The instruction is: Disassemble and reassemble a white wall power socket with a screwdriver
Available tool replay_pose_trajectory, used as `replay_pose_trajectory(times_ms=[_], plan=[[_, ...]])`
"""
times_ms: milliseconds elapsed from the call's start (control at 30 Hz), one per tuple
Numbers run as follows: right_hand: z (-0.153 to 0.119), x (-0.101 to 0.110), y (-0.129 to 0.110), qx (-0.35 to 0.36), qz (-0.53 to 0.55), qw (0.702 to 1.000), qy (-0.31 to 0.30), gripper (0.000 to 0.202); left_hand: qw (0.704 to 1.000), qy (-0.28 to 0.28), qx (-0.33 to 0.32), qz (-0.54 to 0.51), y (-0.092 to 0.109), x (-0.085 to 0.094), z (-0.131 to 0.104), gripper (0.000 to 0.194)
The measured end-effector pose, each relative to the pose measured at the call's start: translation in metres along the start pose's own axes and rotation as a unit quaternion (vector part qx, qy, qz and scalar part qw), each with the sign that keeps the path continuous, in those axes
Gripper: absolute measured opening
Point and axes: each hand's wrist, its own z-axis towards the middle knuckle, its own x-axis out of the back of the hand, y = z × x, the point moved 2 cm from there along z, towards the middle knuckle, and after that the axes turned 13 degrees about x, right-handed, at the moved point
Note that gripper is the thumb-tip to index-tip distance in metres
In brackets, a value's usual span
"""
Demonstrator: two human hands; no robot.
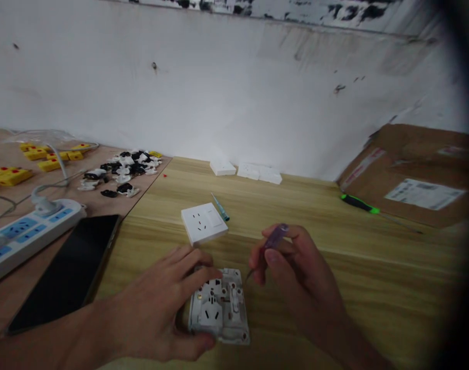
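Bracing a coverless, seemingly unfinished socket (212,314) bottom-centre, the left hand (163,295) splayed its fingers; the right hand (300,272) pinched a screwdriver (275,239).

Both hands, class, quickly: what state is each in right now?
Left hand: open, spread over the uncovered socket.
Right hand: closed, holding a screwdriver.
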Motion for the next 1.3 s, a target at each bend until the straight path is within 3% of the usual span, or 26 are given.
replay_pose_trajectory(times_ms=[433, 867, 1133, 1233, 1300], plan=[[-0.001, -0.005, -0.001, 0.020, -0.037, 0.999, -0.003, 0.017, 1.000, 0.006, 0.002, -0.010, -0.002, 0.001, 0.000, 0.067], [-0.009, -0.002, 0.001, 0.027, -0.102, 0.989, -0.105, 0.020, 1.000, 0.003, 0.013, -0.009, -0.001, 0.000, 0.000, 0.065], [-0.002, 0.005, -0.004, 0.030, -0.087, 0.988, -0.123, 0.013, 1.000, 0.014, -0.001, -0.003, 0.000, 0.002, 0.000, 0.061], [0.001, 0.007, -0.007, 0.029, -0.041, 0.994, -0.099, 0.014, 1.000, 0.009, -0.003, 0.007, -0.001, 0.000, -0.001, 0.063], [0.002, 0.009, -0.008, 0.036, 0.000, 0.998, -0.047, 0.014, 1.000, 0.017, -0.012, 0.022, -0.002, -0.001, -0.002, 0.070]])
